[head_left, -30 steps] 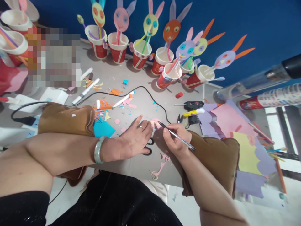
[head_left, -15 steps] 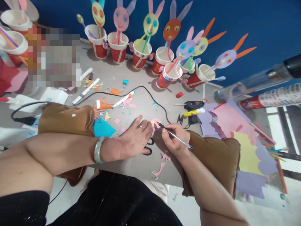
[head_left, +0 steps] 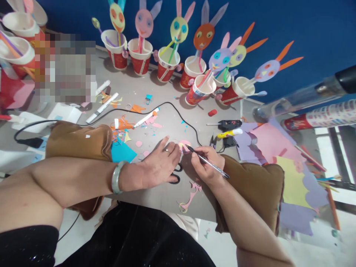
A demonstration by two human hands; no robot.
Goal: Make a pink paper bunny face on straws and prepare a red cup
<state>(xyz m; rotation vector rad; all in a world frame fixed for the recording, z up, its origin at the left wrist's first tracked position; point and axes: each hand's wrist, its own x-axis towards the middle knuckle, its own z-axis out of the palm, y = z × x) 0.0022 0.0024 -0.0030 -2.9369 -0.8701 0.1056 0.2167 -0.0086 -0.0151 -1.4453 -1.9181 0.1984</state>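
Gripped in my right hand (head_left: 209, 163) is a clear-barrelled pen (head_left: 213, 165), its dark tip down at a small pink and yellow paper cutout (head_left: 184, 145). My left hand (head_left: 162, 161) lies palm down with its fingers stretched over the table, the fingertips beside the left edge of the cutout. Part of that cutout is hidden by my fingers. Black scissor handles (head_left: 175, 173) stick out from under the left hand. Pink paper scraps (head_left: 194, 187) lie nearer the table's front edge.
Paper cups (head_left: 168, 63) with rabbit faces on straws line the blue wall. A black cable (head_left: 167, 103) crosses the table. To the right are a glue gun (head_left: 229, 124), a yellow marker (head_left: 229, 133) and coloured paper sheets (head_left: 274, 139). Brown cushions (head_left: 253, 185) lie under my arms.
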